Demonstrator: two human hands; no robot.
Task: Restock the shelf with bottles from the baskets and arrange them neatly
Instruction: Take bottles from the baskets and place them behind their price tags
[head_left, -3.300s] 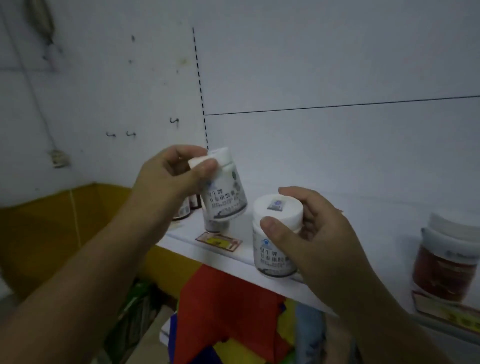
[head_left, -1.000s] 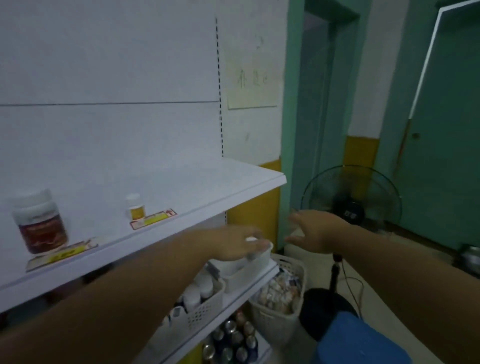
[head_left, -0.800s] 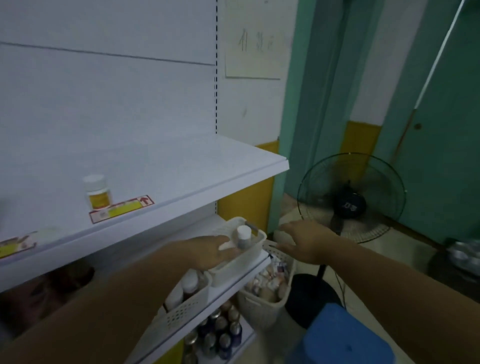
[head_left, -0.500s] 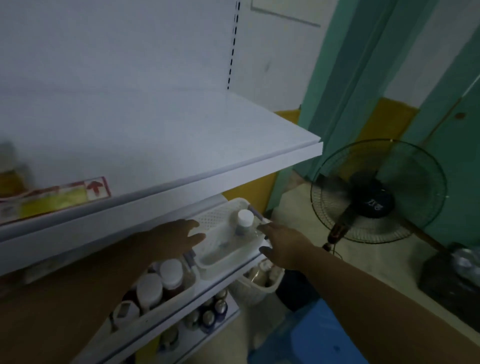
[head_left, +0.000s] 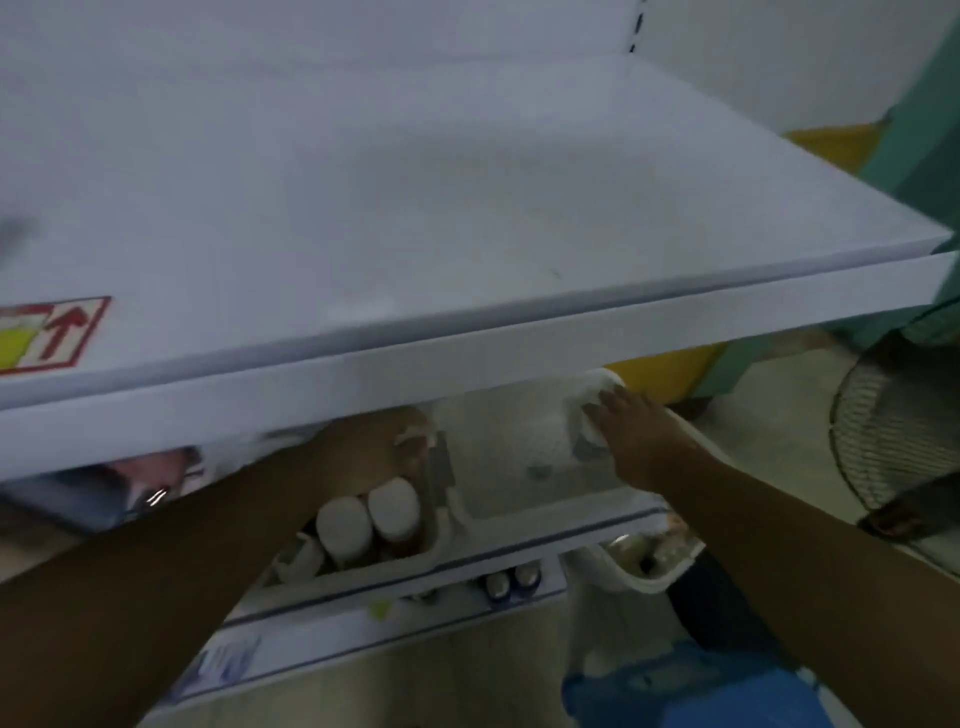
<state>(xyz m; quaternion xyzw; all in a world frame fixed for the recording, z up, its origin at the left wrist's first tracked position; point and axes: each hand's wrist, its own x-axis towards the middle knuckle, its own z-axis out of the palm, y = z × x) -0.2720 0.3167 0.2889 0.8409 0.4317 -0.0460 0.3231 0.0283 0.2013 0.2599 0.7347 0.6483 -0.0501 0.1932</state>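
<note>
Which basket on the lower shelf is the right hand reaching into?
The nearly empty white basket on the right; the neighbouring basket holds white-capped bottles. Right hand touches one bottle.

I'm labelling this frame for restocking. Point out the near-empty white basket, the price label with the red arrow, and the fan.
near-empty white basket (head_left: 540, 512), head view, front rim
price label (head_left: 49, 332), head view, red arrow
fan (head_left: 893, 431), head view, wire guard
</note>
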